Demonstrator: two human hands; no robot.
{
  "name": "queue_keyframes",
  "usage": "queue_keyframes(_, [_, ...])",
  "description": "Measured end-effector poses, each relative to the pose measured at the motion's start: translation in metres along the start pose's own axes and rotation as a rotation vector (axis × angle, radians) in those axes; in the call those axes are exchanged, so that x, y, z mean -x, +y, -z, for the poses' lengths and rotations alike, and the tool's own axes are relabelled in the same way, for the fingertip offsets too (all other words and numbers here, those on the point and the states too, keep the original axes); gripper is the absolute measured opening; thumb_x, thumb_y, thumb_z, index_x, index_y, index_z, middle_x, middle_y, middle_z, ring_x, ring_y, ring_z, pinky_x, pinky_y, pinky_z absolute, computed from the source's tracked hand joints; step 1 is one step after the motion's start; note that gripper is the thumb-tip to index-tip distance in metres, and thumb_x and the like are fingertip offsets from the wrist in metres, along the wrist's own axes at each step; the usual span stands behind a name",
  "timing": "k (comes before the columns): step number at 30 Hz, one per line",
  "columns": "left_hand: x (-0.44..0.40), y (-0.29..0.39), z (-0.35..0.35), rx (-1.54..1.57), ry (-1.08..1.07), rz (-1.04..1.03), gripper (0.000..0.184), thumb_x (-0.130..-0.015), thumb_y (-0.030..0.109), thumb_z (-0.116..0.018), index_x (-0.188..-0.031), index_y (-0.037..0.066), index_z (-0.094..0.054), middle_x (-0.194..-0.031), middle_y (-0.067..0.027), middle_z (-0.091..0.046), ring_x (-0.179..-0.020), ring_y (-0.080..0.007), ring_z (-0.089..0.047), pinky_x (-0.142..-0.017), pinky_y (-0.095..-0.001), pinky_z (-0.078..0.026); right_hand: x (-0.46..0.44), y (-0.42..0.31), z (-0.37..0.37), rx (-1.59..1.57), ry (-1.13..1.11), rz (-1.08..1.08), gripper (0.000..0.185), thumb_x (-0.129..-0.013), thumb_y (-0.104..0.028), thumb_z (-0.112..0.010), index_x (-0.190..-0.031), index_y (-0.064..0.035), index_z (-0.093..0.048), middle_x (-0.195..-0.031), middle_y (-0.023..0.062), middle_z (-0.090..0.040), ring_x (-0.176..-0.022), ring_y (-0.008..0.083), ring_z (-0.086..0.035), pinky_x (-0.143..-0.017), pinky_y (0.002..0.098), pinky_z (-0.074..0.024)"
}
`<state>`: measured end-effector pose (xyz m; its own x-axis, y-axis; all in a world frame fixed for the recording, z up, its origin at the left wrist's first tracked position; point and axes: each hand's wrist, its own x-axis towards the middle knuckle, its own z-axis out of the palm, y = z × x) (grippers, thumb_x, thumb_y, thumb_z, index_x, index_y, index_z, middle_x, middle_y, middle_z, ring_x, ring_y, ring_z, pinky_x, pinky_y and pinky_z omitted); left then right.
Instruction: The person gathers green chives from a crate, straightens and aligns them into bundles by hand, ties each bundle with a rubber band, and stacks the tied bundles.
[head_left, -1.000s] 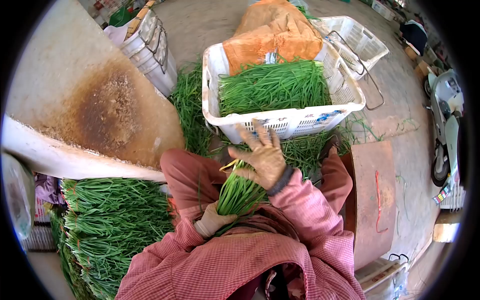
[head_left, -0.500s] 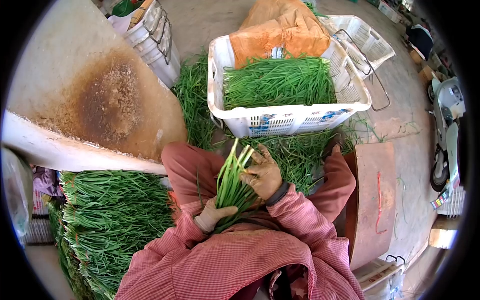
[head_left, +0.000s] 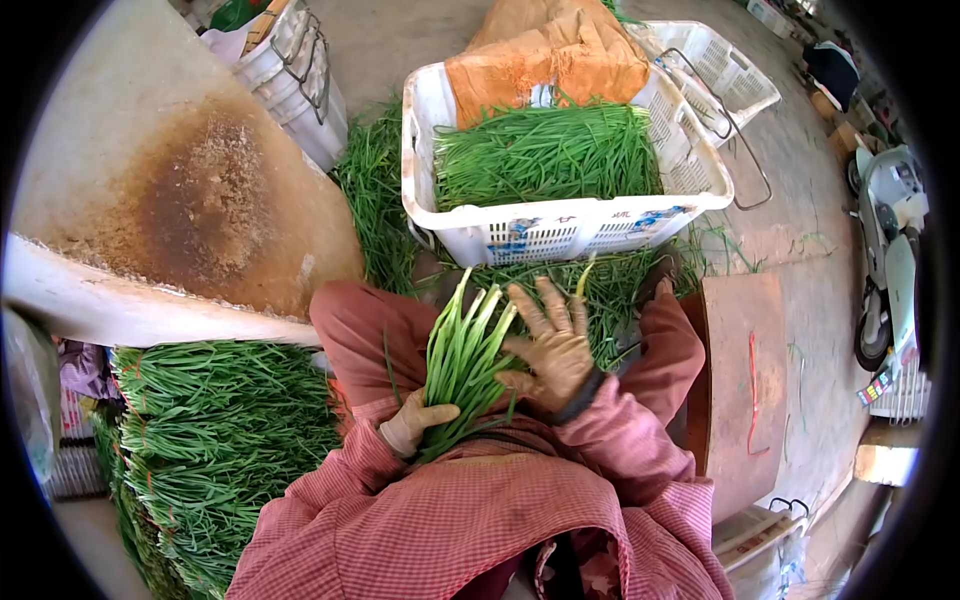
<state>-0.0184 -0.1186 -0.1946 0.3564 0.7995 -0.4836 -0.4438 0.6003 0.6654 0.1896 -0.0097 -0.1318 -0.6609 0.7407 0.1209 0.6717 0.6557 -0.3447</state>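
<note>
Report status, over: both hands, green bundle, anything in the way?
Left hand: gripping green bundle. Right hand: open, alongside; contact unclear. Bundle: pale ends forward. No obstruction seen at hands.

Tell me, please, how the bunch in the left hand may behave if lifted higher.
The bunch may spread apart, as no tie shows around it. Its pale ends seem fairly stiff, extending straight beyond the left hand. Its thin leaves probably flop.

Pink checked jacket [head_left: 450, 535], reddish trousers [head_left: 362, 335]
</note>
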Motion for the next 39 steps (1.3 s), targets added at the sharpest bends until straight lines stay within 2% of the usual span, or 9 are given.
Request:
queue_keyframes(2, [0.001, 0.002, -0.004, -0.079, 0.059, 0.058, 0.047, -0.075, 0.014, -0.060, -0.118, 0.002, -0.043, -0.111, -0.0076, -0.052, -0.101, -0.0171, -0.049, -0.088, -0.0288, -0.038, -0.006, 0.004, -0.015, -0.012, 0.111, 0.037, 0.027, -0.068, -0.033, -0.066, -0.082, -0.0106, -0.062, -0.128, 0.0111, -0.038, -0.121, 0.0283, -0.029, -0.099, 0.0419, -0.0225])
queue_keyframes(4, [0.002, 0.003, -0.002, -0.094, 0.058, 0.045, 0.048, -0.074, 0.011, -0.061, -0.118, 0.002, -0.043, -0.111, -0.0074, -0.052, -0.100, -0.0169, -0.050, -0.087, -0.0286, -0.038, -0.028, 0.031, -0.026, -1.670, 0.419, -0.396, 0.026, -0.072, -0.010, -0.058, -0.098, -0.0065, -0.054, -0.112, 0.0144, -0.047, -0.098, 0.0231, -0.049, -0.074, 0.0332, -0.0474])
queue_keyframes(8, [0.005, 0.006, -0.001, -0.046, 0.019, 0.063, 0.052, -0.075, 0.012, -0.060, -0.121, 0.003, -0.039, -0.113, -0.0077, -0.051, -0.101, -0.0171, -0.049, -0.088, -0.0290, -0.038, -0.019, 0.130, -0.044, -0.363, 0.802, -0.462, 0.046, -0.071, -0.011, -0.064, -0.112, -0.0007, -0.045, -0.113, 0.0184, -0.048, -0.094, 0.0267, -0.052, -0.070, 0.0353, -0.0491])
queue_keyframes(11, [0.003, 0.011, -0.005, 0.026, -0.008, 0.044, 0.053, -0.076, 0.018, -0.060, -0.122, 0.003, -0.038, -0.115, -0.0088, -0.049, -0.103, -0.0177, -0.047, -0.089, -0.0297, -0.037, 0.023, 0.084, -0.057, -0.920, 0.301, -0.116, 0.067, -0.074, -0.024, -0.065, -0.128, -0.0105, -0.028, -0.130, 0.0204, -0.030, -0.114, 0.0319, -0.037, -0.091, 0.0402, -0.0366])
queue_keyframes(13, [-0.003, 0.011, -0.007, -0.022, -0.050, 0.047, 0.055, -0.080, 0.031, -0.055, -0.123, 0.003, -0.036, -0.117, -0.0098, -0.047, -0.104, -0.0180, -0.046, -0.090, -0.0305, -0.036, 0.021, 0.040, -0.096, -1.739, 0.132, -0.079, 0.068, -0.075, -0.028, -0.064, -0.128, -0.0080, -0.027, -0.130, 0.0166, -0.034, -0.114, 0.0280, -0.039, -0.092, 0.0366, -0.0357])
queue_keyframes(18, [-0.006, 0.022, -0.001, 0.031, -0.219, 0.122, 0.068, -0.081, 0.048, -0.045, -0.129, 0.004, -0.027, -0.124, -0.0118, -0.041, -0.110, -0.0202, -0.042, -0.094, -0.0320, -0.032, -0.030, -0.007, -0.042, -2.407, -0.154, -0.301, 0.034, -0.085, -0.011, -0.050, -0.116, -0.0006, -0.044, -0.110, 0.0122, -0.054, -0.096, 0.0193, -0.054, -0.079, 0.0285, -0.0465])
queue_keyframes(23, [-0.014, 0.075, -0.013, -0.087, -0.208, -0.391, 0.067, -0.079, 0.030, -0.057, -0.131, 0.003, -0.024, -0.128, -0.0113, -0.036, -0.115, -0.0172, -0.037, -0.097, -0.0310, -0.028, -0.032, -0.009, -0.047, -2.081, -0.022, -0.380, 0.026, -0.082, -0.009, -0.053, -0.106, 0.0009, -0.053, -0.099, 0.0099, -0.059, -0.089, 0.0165, -0.057, -0.078, 0.0253, -0.0462])
queue_keyframes(29, [-0.044, 0.061, -0.016, -0.324, 0.272, -0.355, 0.039, -0.073, -0.008, -0.058, -0.111, 0.000, -0.050, -0.096, -0.0081, -0.060, -0.086, -0.0128, -0.056, -0.081, -0.0247, -0.043, -0.030, -0.008, -0.057, -1.859, 0.192, -0.395, 0.018, -0.081, -0.004, -0.054, -0.098, 0.0010, -0.058, -0.094, 0.0061, -0.060, -0.083, 0.0120, -0.056, -0.073, 0.0210, -0.0461])
queue_keyframes(39, [-0.036, 0.062, -0.010, -0.038, 0.279, -0.226, 0.020, -0.082, 0.009, -0.053, -0.099, 0.001, -0.058, -0.080, -0.0052, -0.061, -0.070, -0.0133, -0.057, -0.065, -0.0231, -0.044, -0.040, -0.005, -0.054, -1.949, 0.236, -0.570, 0.023, -0.081, -0.013, -0.057, -0.102, -0.0047, -0.056, -0.080, 0.0043, -0.059, -0.065, 0.0105, -0.055, -0.055, 0.0221, -0.0456])
